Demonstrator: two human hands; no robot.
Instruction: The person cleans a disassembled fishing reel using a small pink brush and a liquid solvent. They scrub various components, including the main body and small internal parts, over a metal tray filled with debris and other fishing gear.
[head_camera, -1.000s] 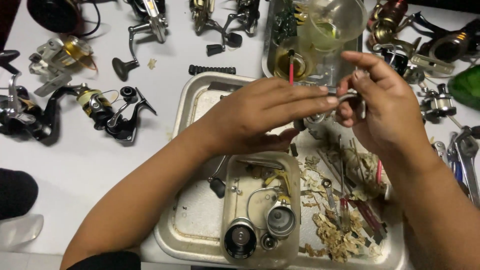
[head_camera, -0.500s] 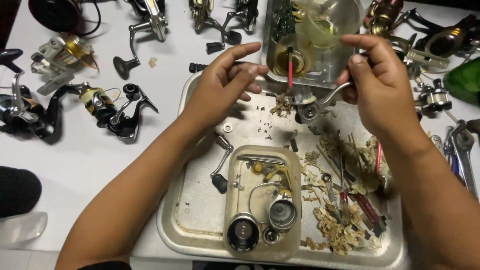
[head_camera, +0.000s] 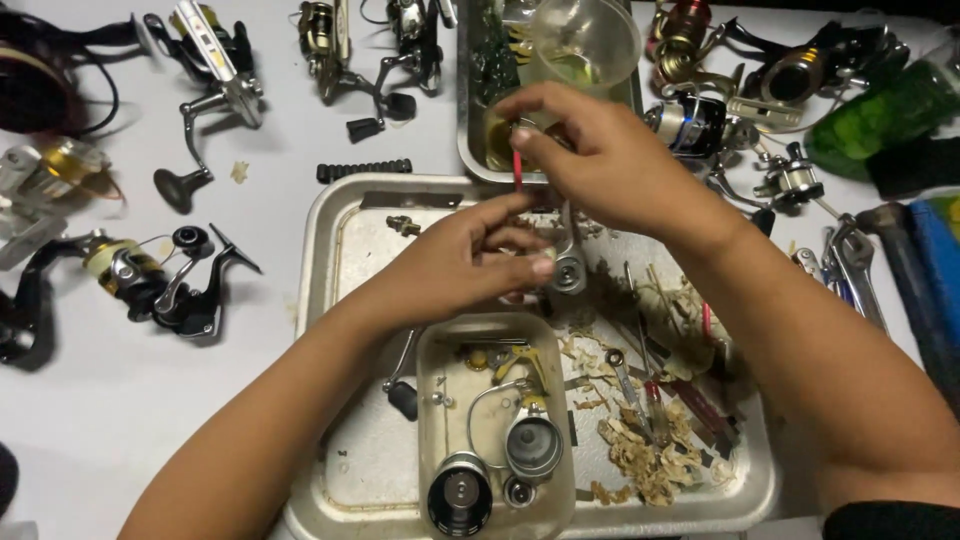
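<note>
hands (head_camera: 470, 265) grip reel part (head_camera: 567, 270).

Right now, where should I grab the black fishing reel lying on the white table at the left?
Probably grab the black fishing reel by its thick body, coming from above. It lies flat with bare table around it, while its thin crank handle and wire bail stick out sideways and look easy to bend.

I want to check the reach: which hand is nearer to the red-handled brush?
Right. The right hand is at the brush, fingers seemingly touching its top. The left hand is lower, just below it, at a metal reel part.
</note>
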